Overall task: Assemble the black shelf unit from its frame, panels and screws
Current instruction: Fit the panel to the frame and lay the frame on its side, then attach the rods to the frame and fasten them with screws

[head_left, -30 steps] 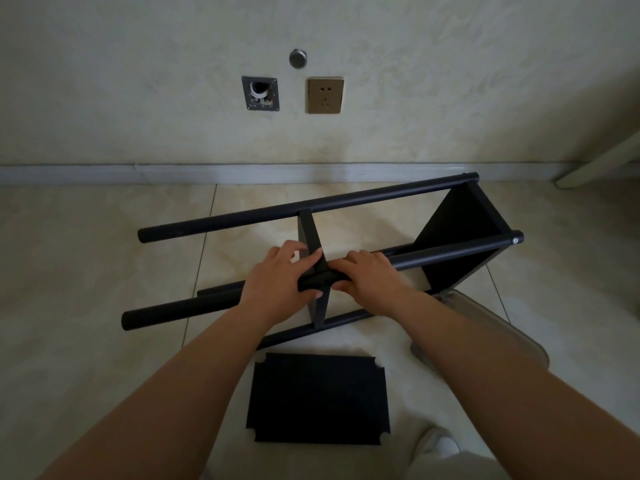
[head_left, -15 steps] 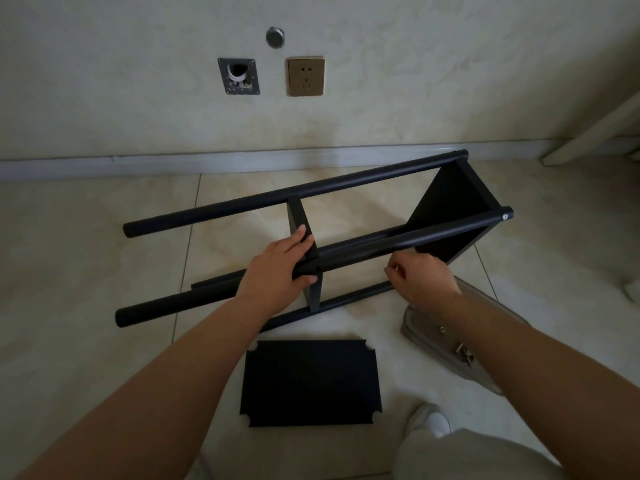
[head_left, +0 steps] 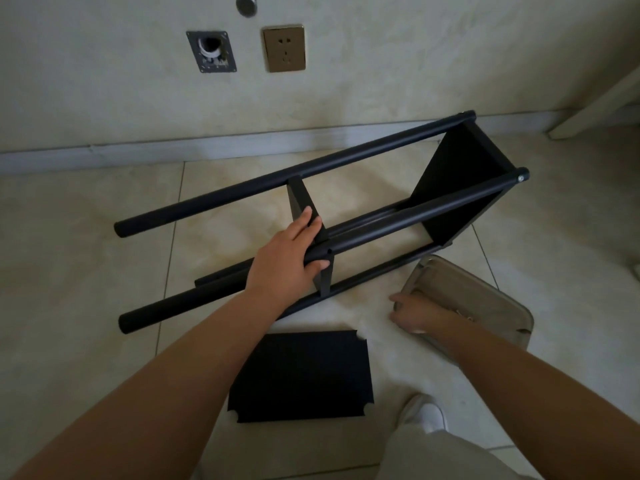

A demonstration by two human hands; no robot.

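The frame [head_left: 346, 188] lay on its side on the floor with 2 panels fitted; 1 loose panel [head_left: 301, 375] lay just in front, unmounted. The left hand [head_left: 287, 258] gripped a pole; the right hand [head_left: 415, 311], fingers loosely curled, reached at the tray [head_left: 491, 299], whether pinching anything was unclear.

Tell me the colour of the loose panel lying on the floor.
Black, matte; the loose panel shows in the head view.

Bare floor tile [head_left: 86, 271] is sitting open on the left; the loose panel [head_left: 301, 375] and grey tray [head_left: 485, 299] are crowding the near right side.
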